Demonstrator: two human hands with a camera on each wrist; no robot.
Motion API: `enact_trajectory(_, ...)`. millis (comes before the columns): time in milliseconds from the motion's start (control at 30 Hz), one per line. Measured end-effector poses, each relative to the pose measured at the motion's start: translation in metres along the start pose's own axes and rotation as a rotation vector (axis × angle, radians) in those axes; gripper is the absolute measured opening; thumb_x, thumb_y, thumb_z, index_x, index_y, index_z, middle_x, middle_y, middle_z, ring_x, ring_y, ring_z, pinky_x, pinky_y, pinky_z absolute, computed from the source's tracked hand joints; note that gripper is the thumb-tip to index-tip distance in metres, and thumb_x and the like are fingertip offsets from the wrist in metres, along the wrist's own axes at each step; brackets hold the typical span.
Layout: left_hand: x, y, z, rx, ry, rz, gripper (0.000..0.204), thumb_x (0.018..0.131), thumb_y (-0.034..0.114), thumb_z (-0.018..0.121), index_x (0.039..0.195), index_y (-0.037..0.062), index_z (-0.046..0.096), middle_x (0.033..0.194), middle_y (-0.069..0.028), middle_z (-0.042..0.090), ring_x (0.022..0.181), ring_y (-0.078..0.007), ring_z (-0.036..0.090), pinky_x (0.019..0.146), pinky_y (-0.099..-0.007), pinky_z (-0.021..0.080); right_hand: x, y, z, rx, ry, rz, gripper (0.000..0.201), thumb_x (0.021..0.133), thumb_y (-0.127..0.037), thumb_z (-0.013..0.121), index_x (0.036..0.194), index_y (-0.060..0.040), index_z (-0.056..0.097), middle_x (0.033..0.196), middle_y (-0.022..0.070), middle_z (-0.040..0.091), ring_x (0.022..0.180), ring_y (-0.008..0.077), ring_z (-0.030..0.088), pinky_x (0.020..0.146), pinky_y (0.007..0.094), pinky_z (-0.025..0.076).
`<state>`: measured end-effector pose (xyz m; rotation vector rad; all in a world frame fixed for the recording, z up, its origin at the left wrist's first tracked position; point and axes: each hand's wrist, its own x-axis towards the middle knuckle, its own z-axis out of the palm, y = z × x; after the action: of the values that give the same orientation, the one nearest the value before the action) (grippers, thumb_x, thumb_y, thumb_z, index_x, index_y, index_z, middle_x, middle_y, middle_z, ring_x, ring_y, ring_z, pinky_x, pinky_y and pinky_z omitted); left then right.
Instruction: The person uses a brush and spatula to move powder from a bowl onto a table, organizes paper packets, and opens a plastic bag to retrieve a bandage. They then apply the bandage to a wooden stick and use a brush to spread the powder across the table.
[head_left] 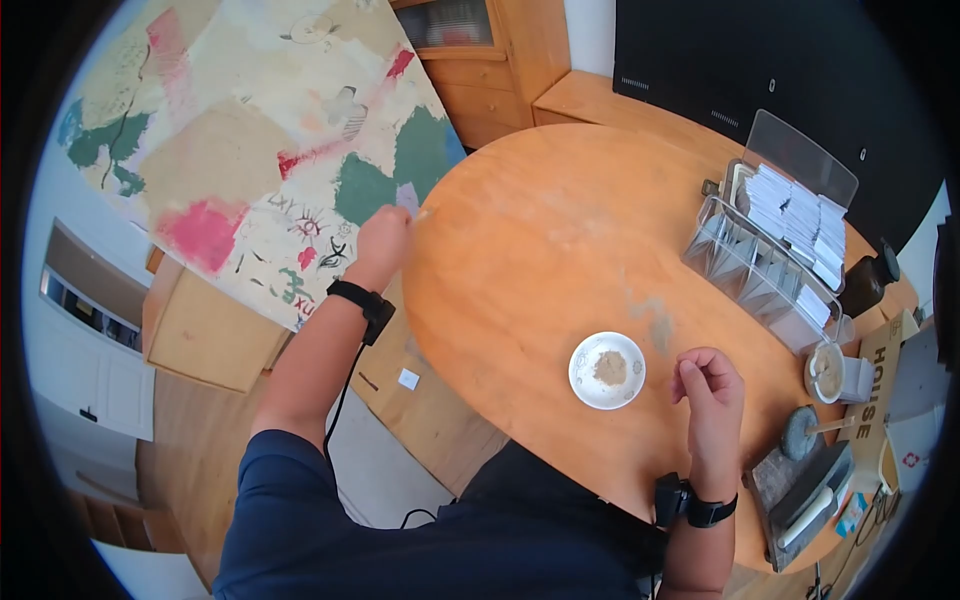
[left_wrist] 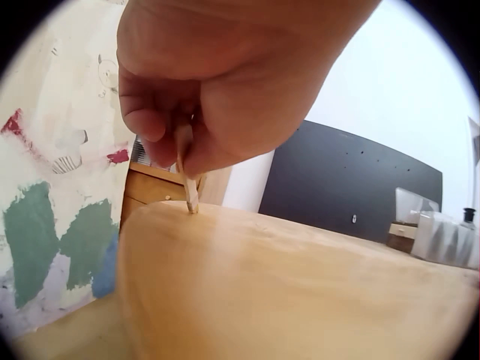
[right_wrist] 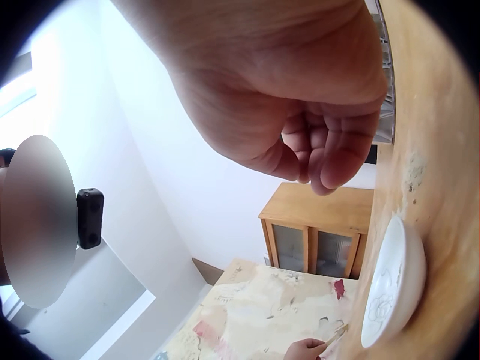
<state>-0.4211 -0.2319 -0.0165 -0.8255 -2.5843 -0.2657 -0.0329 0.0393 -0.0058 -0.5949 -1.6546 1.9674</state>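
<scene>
A thin, flat wooden stick is pinched between the thumb and fingers of my left hand. It points down, and in the left wrist view its lower end overlaps the rounded edge of the wooden table. To the right on the tabletop, a small white dish carries a little heap of light brown powder. Just right of this dish hovers my right hand, its fingers loosely curled toward the thumb with nothing visible between them. The right wrist view shows the dish from the side, below that hand.
A clear organiser packed with papers stands at the back right, beside a dark bottle. Nearer are a cup, a grey stone-like piece and a dark tray. A large painted canvas leans left of the table.
</scene>
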Motion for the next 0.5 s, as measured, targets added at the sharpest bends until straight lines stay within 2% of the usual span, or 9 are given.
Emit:
enact_trajectory(33, 0.005, -0.001, 0.007, -0.003, -0.070, 0.020, 0.012, 0.082, 0.015, 0.057, 0.082, 0.0068, 0.067, 0.085, -0.0161, 0.065, 0.076, -0.0347, 0.064, 0.065, -0.0448, 0.051, 0.001, 0.000, -0.001, 0.000, 0.004, -0.006, 0.006, 0.092, -0.006, 0.055, 0.089, -0.0031, 0.060, 0.075, 0.0003, 0.058, 0.065, 0.0073, 0.054, 0.057, 0.0213, 0.045)
enact_trajectory(67, 0.008, 0.009, 0.001, -0.006, -0.069, 0.026, 0.012, 0.082, 0.015, 0.057, 0.082, 0.0068, 0.067, 0.085, -0.0161, 0.065, 0.076, -0.0347, 0.064, 0.065, -0.0448, 0.051, 0.000, 0.000, -0.002, 0.000, 0.017, 0.000, 0.006, 0.092, -0.006, 0.055, 0.090, -0.0030, 0.060, 0.075, 0.0004, 0.058, 0.065, 0.0074, 0.054, 0.057, 0.0214, 0.045)
enact_trajectory(167, 0.015, 0.033, -0.013, -0.091, -0.241, 0.013, 0.014, 0.082, 0.015, 0.056, 0.078, 0.0059, 0.067, 0.083, -0.0162, 0.066, 0.075, -0.0358, 0.064, 0.066, -0.0445, 0.052, 0.001, -0.002, -0.005, 0.002, 0.040, 0.020, 0.006, 0.092, -0.005, 0.055, 0.090, -0.0029, 0.060, 0.076, 0.0007, 0.058, 0.065, 0.0074, 0.054, 0.057, 0.0214, 0.045)
enact_trajectory(233, 0.025, 0.025, -0.006, 0.035, -0.034, -0.024, 0.014, 0.080, 0.015, 0.058, 0.077, 0.0058, 0.067, 0.082, -0.0150, 0.067, 0.075, -0.0359, 0.065, 0.068, -0.0440, 0.052, -0.001, -0.002, -0.004, 0.005, 0.034, 0.033, 0.006, 0.092, -0.005, 0.055, 0.090, -0.0029, 0.060, 0.076, 0.0008, 0.058, 0.065, 0.0073, 0.054, 0.057, 0.0214, 0.045)
enact_trajectory(267, 0.024, 0.022, -0.004, 0.039, -0.035, -0.025, 0.014, 0.080, 0.015, 0.058, 0.077, 0.0058, 0.067, 0.082, -0.0150, 0.067, 0.075, -0.0359, 0.065, 0.068, -0.0440, 0.052, -0.001, -0.002, -0.004, 0.013, 0.028, 0.033, 0.005, 0.092, -0.005, 0.056, 0.090, -0.0025, 0.060, 0.074, 0.0005, 0.058, 0.064, 0.0069, 0.054, 0.058, 0.0206, 0.044)
enact_trajectory(333, 0.024, 0.022, 0.001, -0.026, -0.251, -0.020, 0.013, 0.079, 0.014, 0.058, 0.075, 0.0045, 0.066, 0.081, -0.0163, 0.066, 0.075, -0.0360, 0.064, 0.067, -0.0446, 0.052, -0.001, -0.003, -0.004, 0.024, 0.027, 0.031, 0.005, 0.093, -0.006, 0.058, 0.091, -0.0021, 0.060, 0.073, 0.0002, 0.058, 0.064, 0.0065, 0.054, 0.059, 0.0199, 0.044)
enact_trajectory(433, 0.012, 0.047, -0.021, -0.113, -0.258, 0.109, 0.011, 0.079, 0.011, 0.057, 0.076, 0.0043, 0.066, 0.079, -0.0164, 0.065, 0.075, -0.0361, 0.063, 0.067, -0.0449, 0.051, -0.001, -0.005, -0.005, 0.027, 0.033, 0.039, 0.004, 0.093, -0.006, 0.058, 0.091, -0.0025, 0.060, 0.074, 0.0001, 0.058, 0.065, 0.0062, 0.054, 0.059, 0.0196, 0.044)
enact_trajectory(467, 0.012, 0.042, -0.012, -0.023, -0.106, 0.147, 0.010, 0.079, 0.011, 0.059, 0.076, 0.0034, 0.065, 0.080, -0.0166, 0.064, 0.076, -0.0357, 0.063, 0.067, -0.0448, 0.050, -0.002, -0.007, -0.004, 0.026, 0.035, 0.043, 0.004, 0.093, -0.006, 0.058, 0.091, -0.0027, 0.060, 0.074, 0.0001, 0.058, 0.065, 0.0060, 0.054, 0.059, 0.0195, 0.044)
enact_trajectory(500, 0.015, 0.035, -0.004, -0.025, -0.109, 0.152, 0.010, 0.079, 0.011, 0.059, 0.076, 0.0034, 0.065, 0.080, -0.0166, 0.064, 0.076, -0.0357, 0.063, 0.067, -0.0448, 0.050, -0.003, -0.008, -0.003, 0.024, 0.032, 0.046, 0.004, 0.093, -0.006, 0.058, 0.091, -0.0028, 0.060, 0.074, 0.0001, 0.058, 0.065, 0.0059, 0.054, 0.060, 0.0194, 0.045)
